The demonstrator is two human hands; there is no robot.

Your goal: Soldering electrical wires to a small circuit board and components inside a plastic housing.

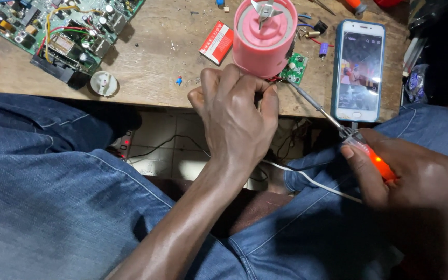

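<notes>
A: Nearest, the left hand (pixel 234 116) is pinching shut on thin wires just beside the pink blender base (pixel 264 36).

B: And the right hand (pixel 416 176)?

A: Clamping the glowing soldering iron (pixel 338 127), its tip touching the small green board (pixel 295 67). Joint looks unfinished; base lying open.

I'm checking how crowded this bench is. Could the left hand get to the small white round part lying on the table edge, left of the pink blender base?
Probably yes. The left hand sits at the table edge by the pink blender base, and only bare wood lies between it and the white round part. It is pinching something at the base, though.
</notes>
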